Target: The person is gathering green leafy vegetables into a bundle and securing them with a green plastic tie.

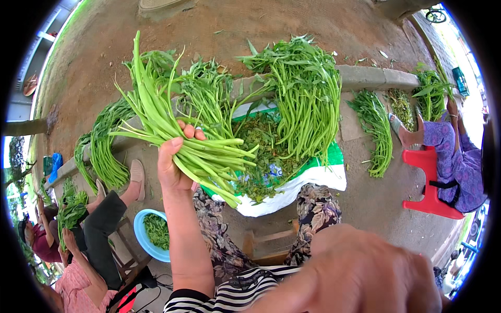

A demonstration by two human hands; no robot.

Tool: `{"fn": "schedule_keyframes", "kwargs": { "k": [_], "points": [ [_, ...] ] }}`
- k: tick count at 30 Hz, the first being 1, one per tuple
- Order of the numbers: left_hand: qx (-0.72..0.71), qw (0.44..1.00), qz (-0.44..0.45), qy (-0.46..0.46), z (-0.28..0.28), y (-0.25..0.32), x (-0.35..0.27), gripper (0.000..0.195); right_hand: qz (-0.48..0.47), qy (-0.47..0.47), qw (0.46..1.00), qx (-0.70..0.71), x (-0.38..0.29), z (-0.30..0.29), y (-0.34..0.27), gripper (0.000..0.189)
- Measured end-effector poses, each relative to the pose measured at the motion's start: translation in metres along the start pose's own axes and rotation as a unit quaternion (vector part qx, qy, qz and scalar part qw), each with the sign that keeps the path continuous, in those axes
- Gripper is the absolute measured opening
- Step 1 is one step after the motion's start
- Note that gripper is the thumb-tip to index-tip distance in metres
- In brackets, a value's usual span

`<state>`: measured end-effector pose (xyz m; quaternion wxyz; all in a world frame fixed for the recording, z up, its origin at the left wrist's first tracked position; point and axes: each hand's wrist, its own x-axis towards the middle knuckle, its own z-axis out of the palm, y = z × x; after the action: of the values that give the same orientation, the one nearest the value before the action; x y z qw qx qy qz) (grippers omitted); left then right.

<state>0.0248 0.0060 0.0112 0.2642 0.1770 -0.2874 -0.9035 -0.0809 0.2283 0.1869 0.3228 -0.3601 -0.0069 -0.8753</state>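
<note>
My left hand (176, 164) is closed around a bunch of long green leafy-vegetable stems (152, 105), which look like water spinach. The cut ends point right, above a heap of loose leaves and trimmings (256, 156) on a white and green plastic sack (258, 205). Large and blurred, my right hand (352, 270) is close to the camera at the lower right; its fingertips are hidden, so I cannot tell whether it holds anything. A big pile of the same greens (305, 101) lies across the sack's far edge, with a smaller pile (209, 94) to its left.
A stone kerb (360, 78) runs behind the sack, with bare soil (235, 19) beyond. A blue basin (139, 234) of leaves stands to the left. More greens (109, 141) lie past it, near seated people. On the right, another person sits on a red plastic stool (426, 187) by greens (373, 133).
</note>
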Motion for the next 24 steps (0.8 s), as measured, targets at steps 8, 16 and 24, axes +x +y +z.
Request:
{"fn": "schedule_keyframes", "kwargs": {
  "k": [8,16,24],
  "points": [
    [0.028,0.999,0.031,-0.007,-0.009,0.013,0.003,0.032,-0.008,0.033,0.997,-0.071,0.017,-0.030,0.025,0.012],
    [0.107,0.989,0.089,0.053,-0.004,0.035,-0.003,0.039,0.426,0.493,0.651,-0.388,-0.086,-0.381,0.130,0.050],
    [0.099,0.990,0.048,0.092,-0.017,0.030,-0.007,0.043,0.438,0.561,0.587,-0.386,-0.131,-0.455,0.209,0.067]
  ]
}}
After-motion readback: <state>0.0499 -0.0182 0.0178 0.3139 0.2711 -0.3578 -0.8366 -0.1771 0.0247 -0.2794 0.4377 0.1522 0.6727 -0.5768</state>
